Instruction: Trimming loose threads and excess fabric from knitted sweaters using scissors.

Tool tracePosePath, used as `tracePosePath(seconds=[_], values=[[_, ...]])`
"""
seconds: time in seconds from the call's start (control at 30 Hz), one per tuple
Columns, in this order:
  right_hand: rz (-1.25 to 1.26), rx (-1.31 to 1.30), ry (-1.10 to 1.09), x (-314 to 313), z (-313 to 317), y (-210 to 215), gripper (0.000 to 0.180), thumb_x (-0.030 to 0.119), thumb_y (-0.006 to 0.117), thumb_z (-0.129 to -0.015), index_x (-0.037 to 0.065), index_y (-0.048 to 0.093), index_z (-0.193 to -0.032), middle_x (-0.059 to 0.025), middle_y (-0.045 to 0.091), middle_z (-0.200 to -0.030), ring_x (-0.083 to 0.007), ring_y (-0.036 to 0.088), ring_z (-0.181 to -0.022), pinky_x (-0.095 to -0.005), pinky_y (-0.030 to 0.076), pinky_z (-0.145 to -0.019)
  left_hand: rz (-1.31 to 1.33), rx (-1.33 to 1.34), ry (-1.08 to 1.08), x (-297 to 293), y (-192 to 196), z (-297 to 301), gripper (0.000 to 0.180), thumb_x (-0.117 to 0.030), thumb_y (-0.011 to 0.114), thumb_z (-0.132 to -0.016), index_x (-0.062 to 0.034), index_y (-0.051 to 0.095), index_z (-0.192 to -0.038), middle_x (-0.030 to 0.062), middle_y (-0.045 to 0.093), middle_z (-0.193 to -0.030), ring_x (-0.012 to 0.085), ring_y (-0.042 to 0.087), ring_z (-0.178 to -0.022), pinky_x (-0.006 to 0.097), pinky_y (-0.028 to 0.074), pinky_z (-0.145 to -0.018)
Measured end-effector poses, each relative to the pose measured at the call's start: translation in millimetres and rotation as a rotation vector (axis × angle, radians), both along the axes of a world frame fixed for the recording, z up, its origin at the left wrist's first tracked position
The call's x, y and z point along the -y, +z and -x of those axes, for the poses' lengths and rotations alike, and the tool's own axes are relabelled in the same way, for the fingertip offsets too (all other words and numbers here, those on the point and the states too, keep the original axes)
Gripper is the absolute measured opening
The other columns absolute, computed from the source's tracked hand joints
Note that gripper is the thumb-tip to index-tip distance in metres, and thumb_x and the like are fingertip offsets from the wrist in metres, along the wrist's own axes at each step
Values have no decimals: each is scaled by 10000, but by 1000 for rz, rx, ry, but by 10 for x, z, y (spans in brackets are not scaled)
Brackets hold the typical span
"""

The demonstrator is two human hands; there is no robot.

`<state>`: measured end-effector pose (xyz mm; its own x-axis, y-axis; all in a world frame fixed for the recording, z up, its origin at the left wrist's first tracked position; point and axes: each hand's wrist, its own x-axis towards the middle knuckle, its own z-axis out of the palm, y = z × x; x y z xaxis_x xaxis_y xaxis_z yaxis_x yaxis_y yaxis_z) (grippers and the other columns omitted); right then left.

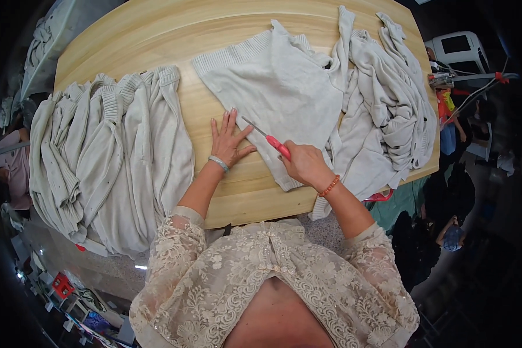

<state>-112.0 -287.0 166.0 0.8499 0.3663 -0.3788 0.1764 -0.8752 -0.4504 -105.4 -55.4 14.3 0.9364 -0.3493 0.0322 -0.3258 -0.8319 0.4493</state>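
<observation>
A light grey knit sweater (pixel 284 87) lies spread on the wooden table in front of me, its ribbed edge toward the upper left. My left hand (pixel 229 142) rests flat with fingers spread, partly on bare wood and touching the sweater's left edge. In my right hand (pixel 308 165) is a red-handled tool (pixel 277 146) with a thin metal shaft. The shaft points up and left over the sweater, close to my left fingertips. Its tip is too small for me to tell the exact kind of tool.
Heaped grey sweaters (pixel 110 156) hang over the table's left edge. Another pile of grey knitwear (pixel 383 98) lies on the right, against the spread sweater. The wooden table (pixel 151 35) has curved-looking edges. Beyond its right side are a metal arm with cables and a white chair (pixel 459 49).
</observation>
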Motion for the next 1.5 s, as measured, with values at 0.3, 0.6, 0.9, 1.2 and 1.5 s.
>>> tracePosePath(seconds=[0.3, 0.6, 0.9, 1.2, 1.5], values=[[10, -121, -53, 228, 647, 70, 227, 215, 592, -881, 74, 565, -1056, -204, 634, -725, -401, 634, -708, -504, 483, -620, -41, 50, -14, -43, -44, -18, 625, -533, 642, -805, -358, 479, -1383, 176, 135, -1575, 385, 151, -1440, 637, 42, -1107], [-45, 33, -202, 586, 887, 133, 266, 172, 598, -890, 85, 553, -1137, -198, 623, -842, -391, 604, -812, -493, 479, -703, 42, 31, -243, 346, 391, 475, 730, -451, 677, -801, -228, 396, -1437, 167, 177, -1566, 393, 155, -1439, 654, 106, -1102], [162, -263, -97, 759, 1374, 438, 195, 214, 597, -869, 67, 564, -992, -185, 645, -725, -392, 647, -726, -500, 487, -665, 35, -71, -370, 551, 121, 1002, 600, -497, 638, -814, -288, 511, -1361, 85, 227, -1565, 387, 131, -1444, 642, 67, -1114], [102, -173, -115, 741, 1168, 314, 208, 237, 602, -864, 53, 591, -961, -185, 654, -742, -384, 653, -729, -492, 492, -678, 46, -106, -316, 583, 143, 965, 611, -457, 668, -799, -302, 503, -1366, 85, 219, -1568, 392, 112, -1446, 632, 57, -1121], [233, -296, -216, 738, 1455, 527, 246, 263, 620, -862, 46, 576, -970, -194, 645, -732, -393, 647, -745, -503, 481, -691, 75, -43, -293, 592, 33, 965, 616, -413, 691, -786, -318, 502, -1365, 95, 226, -1567, 392, 132, -1443, 633, 57, -1119]])
